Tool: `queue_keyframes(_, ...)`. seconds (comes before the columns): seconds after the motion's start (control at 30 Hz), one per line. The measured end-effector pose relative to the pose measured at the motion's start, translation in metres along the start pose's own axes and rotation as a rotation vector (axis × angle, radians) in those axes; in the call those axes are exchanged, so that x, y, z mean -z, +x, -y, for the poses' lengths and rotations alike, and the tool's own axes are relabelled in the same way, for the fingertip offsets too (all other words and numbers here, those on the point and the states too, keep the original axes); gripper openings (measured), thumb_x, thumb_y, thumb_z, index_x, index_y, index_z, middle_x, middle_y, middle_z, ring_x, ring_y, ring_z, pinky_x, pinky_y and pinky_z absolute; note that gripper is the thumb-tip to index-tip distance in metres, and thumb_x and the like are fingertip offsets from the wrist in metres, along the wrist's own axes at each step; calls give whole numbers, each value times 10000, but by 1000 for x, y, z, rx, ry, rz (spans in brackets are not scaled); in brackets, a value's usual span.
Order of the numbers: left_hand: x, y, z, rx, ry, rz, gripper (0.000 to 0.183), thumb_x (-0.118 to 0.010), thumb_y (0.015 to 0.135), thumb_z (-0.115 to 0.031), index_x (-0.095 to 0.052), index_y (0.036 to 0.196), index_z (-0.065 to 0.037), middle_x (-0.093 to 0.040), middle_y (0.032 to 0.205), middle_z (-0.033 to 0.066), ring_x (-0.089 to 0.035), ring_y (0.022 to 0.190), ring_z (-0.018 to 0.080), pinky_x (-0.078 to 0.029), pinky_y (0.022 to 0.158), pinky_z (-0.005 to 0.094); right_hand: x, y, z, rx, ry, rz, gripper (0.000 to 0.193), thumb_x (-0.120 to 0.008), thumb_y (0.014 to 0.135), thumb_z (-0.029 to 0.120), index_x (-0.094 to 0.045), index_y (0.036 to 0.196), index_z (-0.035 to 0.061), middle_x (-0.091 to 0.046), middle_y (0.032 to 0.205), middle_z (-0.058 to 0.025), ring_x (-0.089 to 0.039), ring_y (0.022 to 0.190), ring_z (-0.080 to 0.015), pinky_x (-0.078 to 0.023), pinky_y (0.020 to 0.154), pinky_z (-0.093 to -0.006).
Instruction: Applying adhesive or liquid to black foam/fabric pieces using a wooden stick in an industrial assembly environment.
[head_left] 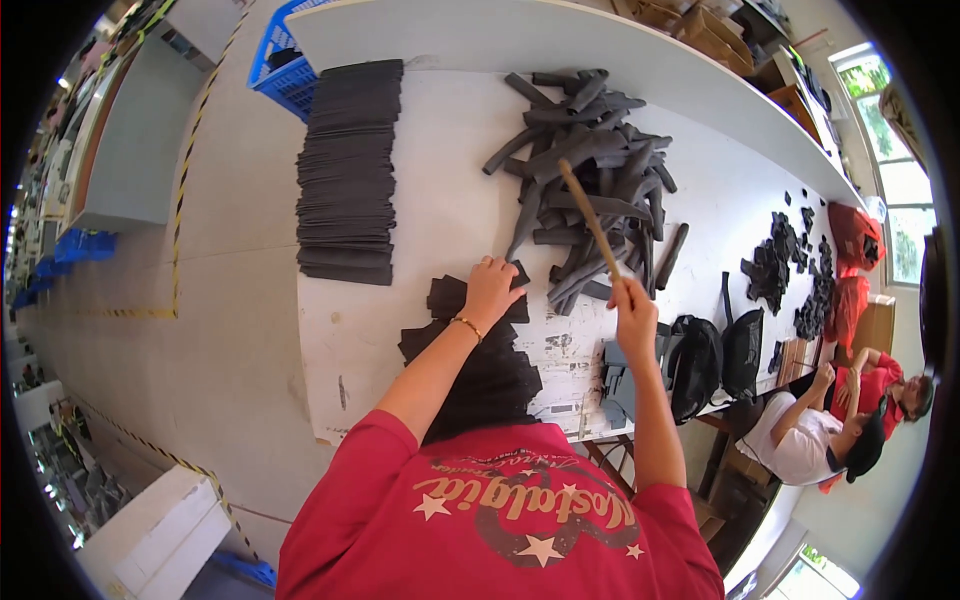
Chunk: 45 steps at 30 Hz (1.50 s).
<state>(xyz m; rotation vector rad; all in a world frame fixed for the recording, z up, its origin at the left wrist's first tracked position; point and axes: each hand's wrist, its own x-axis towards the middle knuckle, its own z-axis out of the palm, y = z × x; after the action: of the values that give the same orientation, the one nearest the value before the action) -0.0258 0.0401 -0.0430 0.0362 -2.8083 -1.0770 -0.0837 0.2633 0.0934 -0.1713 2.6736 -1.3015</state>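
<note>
Dark flat pieces [475, 385] lie in an overlapping pile right in front of me on the white table [330, 350], the near edge hidden by my red shirt [440, 530]. My left hand [488, 292] rests on the pile's far end, fingers bent and slightly spread; I can't tell whether the fingertips pinch anything or only press. My right hand [632, 310] is closed around the near end of a thin tan stick [594, 220], which slants forward over a heap of loose dark tubes [575, 150].

I judge things to be partway along: the near pile lies flat, and 1 long row of flat dark strips [347, 170] is ordered at the far left, while the heap is jumbled. The flat pieces sit under my left fingers and back towards my body; the heap begins just beyond and to the right, with 1 tube's end close to my fingertips.

Farther right are 2 black bags [697, 368], then dark scraps [768, 265]. Past them, 2 people [800, 435] are near red bags [850, 305].
</note>
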Motion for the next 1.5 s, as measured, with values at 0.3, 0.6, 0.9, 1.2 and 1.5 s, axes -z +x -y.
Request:
queue_keyframes(0.3, 23, 11, 17, 195, -236, 62, 117, -686, 741, -151, -676, 789, -45, -640, 769, 90, -611, 753, 267, -488, 702, 379, 58, -39, -43, 290, -408, 151, 132, -611, 859, 151, -660, 963, 85, -566, 710, -111, -586, 630, -304, -454, 558, -396)
queue_keyframes(0.6, 77, 1, 1, 261, -423, 138, 155, -704, 734, -120, -688, 863, -35, -680, 812, 94, -646, 739, 200, -499, 697, 299, 65, -31, -18, 451, -499, 267, 125, -620, 848, 163, -660, 946, 96, -573, 716, -96, -591, 652, -294, -466, 572, -392)
queue_keyframes(0.9, 84, -11, -59, 16, -403, 257, 158, -689, 744, -149, -683, 869, -52, -668, 860, 97, -634, 820, 245, -485, 751, 321, 7, -47, -5, 489, -326, 318, 161, -624, 846, 145, -647, 985, 68, -634, 772, -129, -617, 680, -317, -484, 598, -397)
queue_keyframes(1.2, 107, -69, -42, 443, -1180, -712, 363, -703, 828, -169, -583, 1127, -2, -507, 1281, 137, -525, 1153, 236, -431, 972, 398, -63, -93, 7, -24, 412, 596, 219, -560, 933, 159, -645, 1025, -21, -528, 645, 12, -477, 612, -56, -389, 568, -219)
queue_keyframes(1.5, 73, -66, -63, 696, -1868, -570, 199, -632, 891, -158, -574, 969, 15, -648, 893, 114, -667, 854, 255, -552, 769, 344, -119, -114, 33, 149, 190, 153, 227, -573, 897, 75, -453, 1077, 7, -552, 647, -83, -517, 569, -145, -396, 508, -296)
